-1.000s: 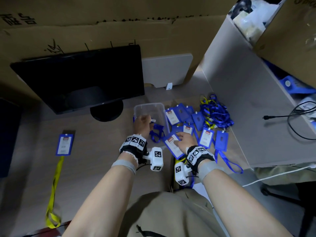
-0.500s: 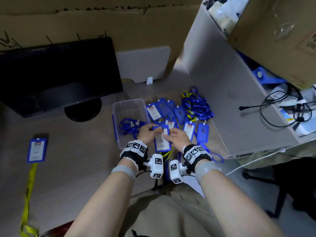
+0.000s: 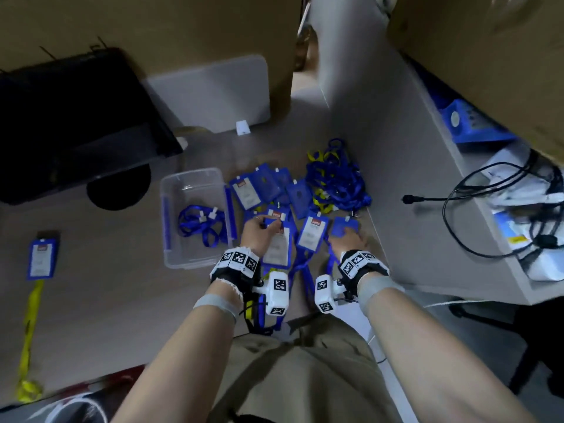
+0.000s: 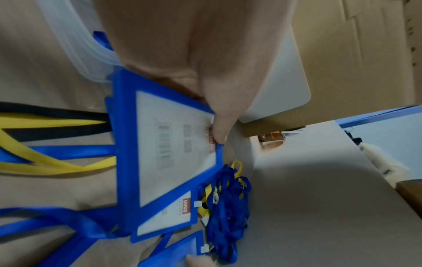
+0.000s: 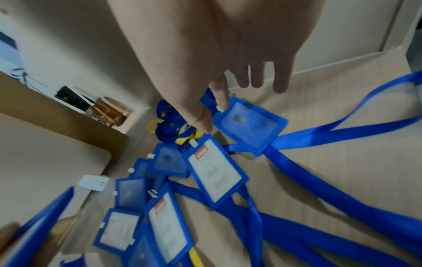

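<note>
My left hand [image 3: 268,226] pinches the top of a blue badge holder [image 3: 276,249] with a white card in it, just right of the clear plastic box [image 3: 189,175]. In the left wrist view the thumb [image 4: 219,132] presses on the holder [image 4: 173,144] near its top edge. My right hand [image 3: 351,235] hovers over an empty blue holder [image 3: 341,228] lying further right. Its fingers are spread and nearly straight, the index fingertip [image 5: 222,103] at the clip end of that holder [image 5: 250,126]. Nothing is gripped by it.
Several more blue holders [image 3: 248,190] and a heap of blue and yellow lanyards [image 3: 335,184] lie behind my hands. Blue lanyards [image 3: 201,222] sit in the box. A monitor [image 3: 76,123] stands at left, a grey partition [image 3: 381,148] at right, and one badge on a yellow strap [image 3: 42,254] lies far left.
My left hand came out of the box and took the carded holder. My right hand held it too, then let go and moved right to the empty holder.
</note>
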Tool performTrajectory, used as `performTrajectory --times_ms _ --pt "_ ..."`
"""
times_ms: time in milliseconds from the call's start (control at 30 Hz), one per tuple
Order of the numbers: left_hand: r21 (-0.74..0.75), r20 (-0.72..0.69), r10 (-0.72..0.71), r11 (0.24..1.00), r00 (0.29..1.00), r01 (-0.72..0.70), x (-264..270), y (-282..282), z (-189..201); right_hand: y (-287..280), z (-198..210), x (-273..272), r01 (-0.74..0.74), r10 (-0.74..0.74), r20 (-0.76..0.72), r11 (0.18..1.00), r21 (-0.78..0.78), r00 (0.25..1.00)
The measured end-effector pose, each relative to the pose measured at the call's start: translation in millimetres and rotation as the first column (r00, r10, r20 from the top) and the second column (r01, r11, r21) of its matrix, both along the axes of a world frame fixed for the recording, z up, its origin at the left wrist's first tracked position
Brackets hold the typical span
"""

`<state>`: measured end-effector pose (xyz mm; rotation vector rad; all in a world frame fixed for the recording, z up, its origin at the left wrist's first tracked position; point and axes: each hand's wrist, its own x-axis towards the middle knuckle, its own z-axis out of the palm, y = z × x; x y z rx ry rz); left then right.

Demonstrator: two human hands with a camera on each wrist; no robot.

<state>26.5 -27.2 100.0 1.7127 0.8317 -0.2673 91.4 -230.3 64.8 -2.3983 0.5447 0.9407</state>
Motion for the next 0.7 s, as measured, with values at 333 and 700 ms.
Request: performTrajectory --times_ms 333,700 --pt "0.032 -0.107 0.154 0.988 0.982 -0.151 17.1 -18.4 -6.2 -2.5 -20.0 27.7 -0.127 0.136 -0.064 0.984 0.123 0.989" --pt "0.083 -0.145 0.126 0.99 0.981 -0.114 41.4 -31.9 -3.0 -24.9 4.5 62.9 -0.452 0.46 0.205 0.888 -0.085 0.864"
